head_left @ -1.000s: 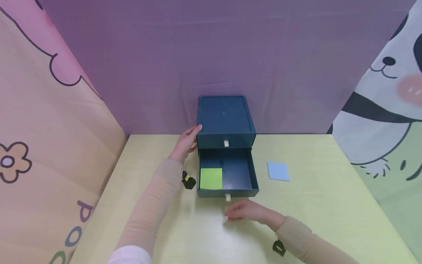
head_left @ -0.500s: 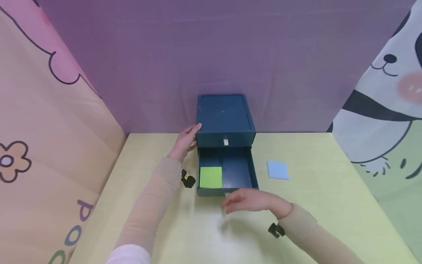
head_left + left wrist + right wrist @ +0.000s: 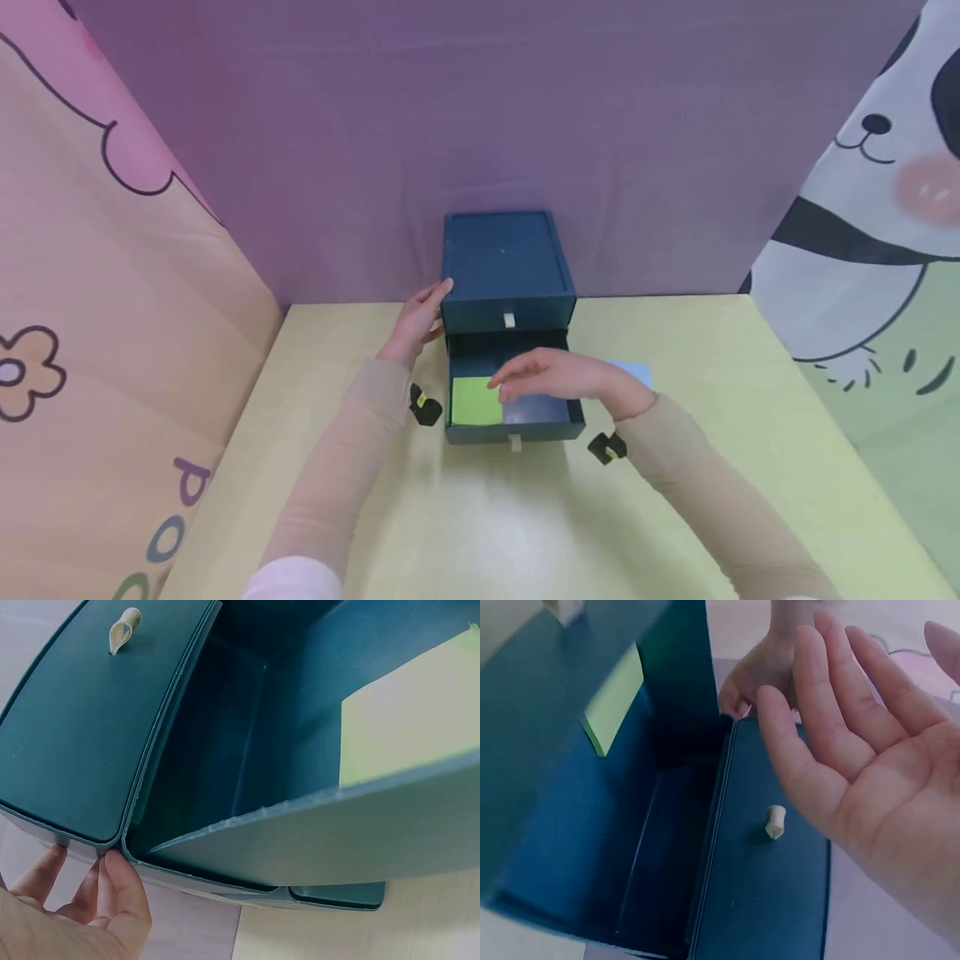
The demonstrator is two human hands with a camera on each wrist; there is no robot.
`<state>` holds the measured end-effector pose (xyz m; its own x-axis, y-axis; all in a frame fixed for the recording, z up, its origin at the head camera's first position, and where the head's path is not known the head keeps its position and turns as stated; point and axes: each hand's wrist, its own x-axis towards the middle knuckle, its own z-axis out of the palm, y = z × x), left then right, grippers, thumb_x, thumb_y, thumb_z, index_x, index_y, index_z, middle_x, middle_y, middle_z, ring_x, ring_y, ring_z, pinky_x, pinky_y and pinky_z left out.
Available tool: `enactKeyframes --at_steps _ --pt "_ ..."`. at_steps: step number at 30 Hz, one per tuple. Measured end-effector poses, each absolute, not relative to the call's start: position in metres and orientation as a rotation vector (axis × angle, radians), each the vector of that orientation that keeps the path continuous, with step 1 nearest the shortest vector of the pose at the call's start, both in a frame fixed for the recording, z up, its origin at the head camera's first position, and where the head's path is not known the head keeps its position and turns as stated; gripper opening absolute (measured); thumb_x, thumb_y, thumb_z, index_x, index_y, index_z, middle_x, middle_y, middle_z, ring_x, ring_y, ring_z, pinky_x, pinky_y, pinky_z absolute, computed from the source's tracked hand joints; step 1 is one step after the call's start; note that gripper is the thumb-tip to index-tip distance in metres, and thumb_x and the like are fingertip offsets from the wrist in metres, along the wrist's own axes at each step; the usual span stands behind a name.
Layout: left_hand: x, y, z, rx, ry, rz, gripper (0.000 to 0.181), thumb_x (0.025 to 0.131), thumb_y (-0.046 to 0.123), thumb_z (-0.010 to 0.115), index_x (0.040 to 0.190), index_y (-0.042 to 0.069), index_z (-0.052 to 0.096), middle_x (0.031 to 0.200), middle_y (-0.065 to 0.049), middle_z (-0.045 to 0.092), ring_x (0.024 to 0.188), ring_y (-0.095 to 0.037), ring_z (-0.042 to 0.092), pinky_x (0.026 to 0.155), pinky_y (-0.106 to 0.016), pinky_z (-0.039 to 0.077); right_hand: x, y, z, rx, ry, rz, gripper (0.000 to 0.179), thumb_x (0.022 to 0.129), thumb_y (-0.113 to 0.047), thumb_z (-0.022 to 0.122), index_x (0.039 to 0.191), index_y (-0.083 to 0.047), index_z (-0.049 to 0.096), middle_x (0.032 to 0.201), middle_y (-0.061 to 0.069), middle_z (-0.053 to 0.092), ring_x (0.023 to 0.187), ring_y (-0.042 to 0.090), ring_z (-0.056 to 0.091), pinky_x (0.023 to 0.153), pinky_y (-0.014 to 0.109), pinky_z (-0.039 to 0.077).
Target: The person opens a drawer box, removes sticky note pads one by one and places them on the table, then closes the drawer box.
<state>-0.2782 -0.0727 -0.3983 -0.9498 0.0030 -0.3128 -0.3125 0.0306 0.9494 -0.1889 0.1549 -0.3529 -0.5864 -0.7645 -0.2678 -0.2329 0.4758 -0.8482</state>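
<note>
A dark blue two-drawer organizer [image 3: 506, 254] stands at the back of the table. Its lower drawer [image 3: 480, 433] is pulled out, while the upper one [image 3: 75, 727], with a pale fabric tab, is closed. My left hand [image 3: 417, 323] rests its fingertips against the organizer's left side, near the front edge. My right hand [image 3: 558, 377] hovers above the pulled-out drawer, its fingers loosely bent and nothing in them. Under its fingertips in the head view lies a green sticky-note pad [image 3: 474, 402], in the drawer's front left corner.
A light blue sticky-note pad [image 3: 636, 372] lies on the table right of the drawer, partly hidden by my right wrist. A purple curtain [image 3: 337, 208] hangs behind the table [image 3: 480, 525], with printed cloths on both sides.
My right hand has risen from in front of the lower drawer and moved forward over it, now overlapping the light blue pad. My left hand keeps its place on the organizer.
</note>
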Motion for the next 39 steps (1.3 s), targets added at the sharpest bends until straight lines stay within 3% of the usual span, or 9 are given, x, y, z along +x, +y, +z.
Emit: enactKeyframes --at_steps 6,11,18,28,35,39 --pt "-0.28 -0.077 -0.397 -0.352 2.087 2.016 0.069 0.088 0.056 0.056 0.147 0.025 0.037 0.152 0.002 0.033 0.132 -0.028 0.041 0.105 -0.043 0.041 -0.228 0.13 -0.359 -0.575 2.042 -1.026 0.042 0.099 -0.028 0.049 0.13 -0.001 0.055 0.12 0.017 0.063 0.111 0.027 0.059 0.098 0.041 0.048" --pt "-0.28 -0.079 -0.398 -0.364 2.083 2.01 0.068 0.088 0.055 0.057 0.146 0.024 0.039 0.152 0.002 0.034 0.132 -0.028 0.042 0.104 -0.043 0.042 -0.249 0.117 -0.372 -0.37 2.101 -0.91 0.04 0.097 -0.032 0.052 0.126 -0.007 0.06 0.117 0.011 0.066 0.105 0.02 0.062 0.093 0.039 0.05" --pt "-0.283 -0.078 -0.397 -0.35 2.073 2.021 0.068 0.089 0.054 0.057 0.146 0.022 0.039 0.151 0.0 0.035 0.13 -0.028 0.043 0.103 -0.043 0.042 -0.265 0.109 -0.381 -0.518 2.085 -0.674 0.042 0.098 -0.032 0.049 0.133 -0.009 0.054 0.122 0.009 0.063 0.112 0.02 0.06 0.1 0.042 0.045" --pt "-0.287 -0.077 -0.397 -0.318 2.058 2.008 0.068 0.089 0.053 0.057 0.146 0.022 0.038 0.152 0.0 0.034 0.132 -0.028 0.042 0.103 -0.043 0.042 -0.278 0.095 -0.395 -0.551 2.107 -0.612 0.042 0.099 -0.029 0.047 0.134 -0.006 0.053 0.124 0.012 0.062 0.115 0.023 0.058 0.099 0.04 0.046" --pt "-0.288 -0.076 -0.396 -0.324 2.062 2.018 0.066 0.089 0.052 0.058 0.145 0.021 0.04 0.151 0.0 0.035 0.13 -0.028 0.044 0.103 -0.044 0.042 -0.283 0.094 -0.412 -0.683 2.255 -0.574 0.031 0.09 -0.016 0.059 0.117 -0.001 0.065 0.111 0.01 0.066 0.092 0.015 0.06 0.085 0.03 0.051" --pt "-0.289 -0.076 -0.395 -0.316 2.063 2.022 0.066 0.089 0.052 0.058 0.145 0.022 0.041 0.151 0.0 0.036 0.131 -0.028 0.043 0.103 -0.043 0.042 -0.283 0.093 -0.419 -0.702 2.42 -0.474 0.024 0.084 -0.017 0.07 0.105 -0.004 0.069 0.103 0.006 0.067 0.085 0.013 0.057 0.081 0.028 0.051"
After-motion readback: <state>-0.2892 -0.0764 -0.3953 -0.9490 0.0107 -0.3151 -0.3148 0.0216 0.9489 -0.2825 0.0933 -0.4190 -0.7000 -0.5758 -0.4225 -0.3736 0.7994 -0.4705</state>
